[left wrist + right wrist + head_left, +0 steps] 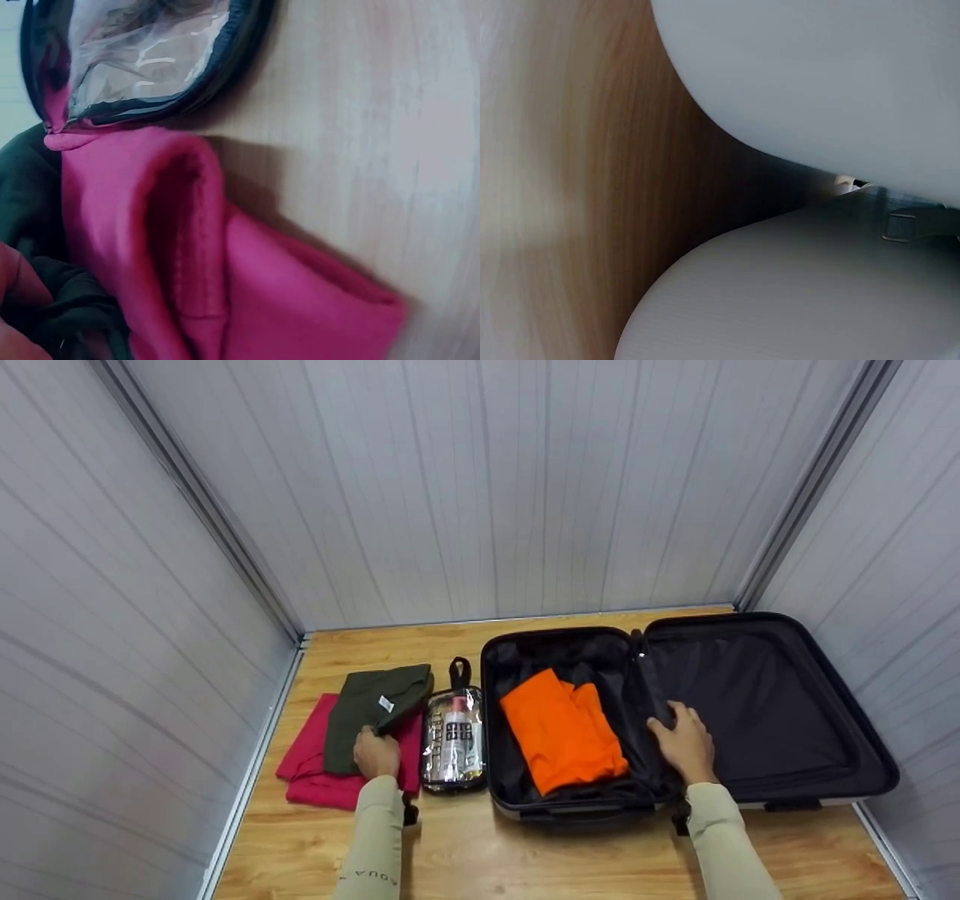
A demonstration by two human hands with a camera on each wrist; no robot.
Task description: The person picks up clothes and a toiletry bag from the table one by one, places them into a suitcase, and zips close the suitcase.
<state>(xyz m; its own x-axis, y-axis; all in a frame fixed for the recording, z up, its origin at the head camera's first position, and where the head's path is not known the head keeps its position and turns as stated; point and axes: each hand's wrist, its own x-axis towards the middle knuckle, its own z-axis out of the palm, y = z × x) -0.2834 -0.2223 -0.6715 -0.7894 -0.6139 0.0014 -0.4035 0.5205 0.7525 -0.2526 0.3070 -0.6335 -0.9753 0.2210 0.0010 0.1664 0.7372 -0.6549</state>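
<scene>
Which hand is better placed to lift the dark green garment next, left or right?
Probably the left hand: it grips the dark green garment, lying on the pink garment. The right hand is at the middle of the suitcase, with the orange garment and clear pouch in between.

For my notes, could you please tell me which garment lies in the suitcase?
The orange garment; the green one and pink one lie outside, stacked beside the pouch.

Sleeved arms (379,840) reach forward, left hand (377,753) pinching, right hand (687,742) with thumb spread.
</scene>
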